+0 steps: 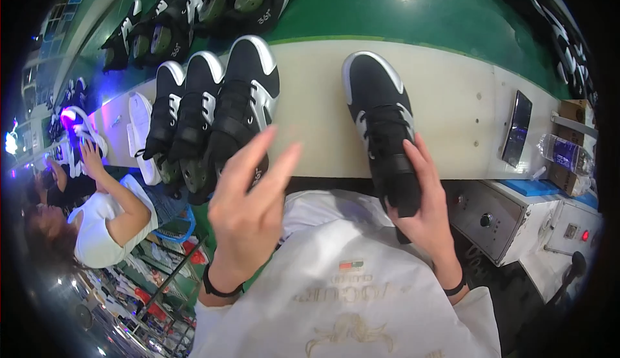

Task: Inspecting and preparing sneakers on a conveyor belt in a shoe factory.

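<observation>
Black-and-silver shoe (380, 93), heel end held by the right hand (429, 196), presumably keeping the laces (387, 124) exposed above the counter (445, 93); left hand (248, 219) empty, fingers parted, near three shoes (199, 96).

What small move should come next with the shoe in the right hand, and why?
Probably bring the left hand across to steady the black shoe: the right hand alone grips its heel end, while the left looks empty, fingers spread, over by the three lined-up shoes.
</observation>
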Tool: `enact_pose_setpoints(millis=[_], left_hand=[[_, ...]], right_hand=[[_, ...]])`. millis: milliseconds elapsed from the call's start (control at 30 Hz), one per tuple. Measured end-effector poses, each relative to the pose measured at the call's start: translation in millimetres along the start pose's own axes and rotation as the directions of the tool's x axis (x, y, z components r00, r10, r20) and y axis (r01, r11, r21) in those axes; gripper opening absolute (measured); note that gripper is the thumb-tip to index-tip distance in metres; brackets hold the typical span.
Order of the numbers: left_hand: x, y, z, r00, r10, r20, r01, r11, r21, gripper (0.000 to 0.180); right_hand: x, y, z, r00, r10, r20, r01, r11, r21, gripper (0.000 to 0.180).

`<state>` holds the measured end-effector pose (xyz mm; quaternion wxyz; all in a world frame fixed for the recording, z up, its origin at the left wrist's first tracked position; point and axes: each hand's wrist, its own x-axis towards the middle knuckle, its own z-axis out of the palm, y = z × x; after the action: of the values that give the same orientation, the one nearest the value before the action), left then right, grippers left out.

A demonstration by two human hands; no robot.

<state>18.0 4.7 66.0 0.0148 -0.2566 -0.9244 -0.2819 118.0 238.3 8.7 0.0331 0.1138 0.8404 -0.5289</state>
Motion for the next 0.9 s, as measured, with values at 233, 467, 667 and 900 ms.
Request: enact_pose_setpoints(millis=[233, 467, 667, 900], left_hand=[[-5.2, 4.5, 25.8, 0.944, -0.197, 0.264, 0.257, 0.941, -0.218, 0.052], [-16.8, -8.3, 3.2, 0.997, -0.046, 0.057, 0.059, 0.966, -0.251, 0.035], [-14.6, -27.8, -23.4, 0.998, -0.049, 0.049, 0.050, 0.998, -0.025, 0.044], [-6.9, -26.8, 28.1, 0.988, -0.101, 0.118, 0.086, 0.988, 0.124, 0.042]], right_hand=[[40.9, -22.5, 53.2, 1.000, -0.008, -0.004, 0.008, 1.000, 0.007, 0.093], [42.2, -34.6, 41.7, 0.986, 0.048, 0.160, -0.051, 0.999, 0.012, 0.092], [75.9, -53.0, 32.9, 0.844, -0.048, 0.535, 0.043, 0.999, 0.023, 0.085], [263.1, 5.4, -61.4, 0.993, -0.120, -0.018, 0.121, 0.975, 0.187, 0.053]])
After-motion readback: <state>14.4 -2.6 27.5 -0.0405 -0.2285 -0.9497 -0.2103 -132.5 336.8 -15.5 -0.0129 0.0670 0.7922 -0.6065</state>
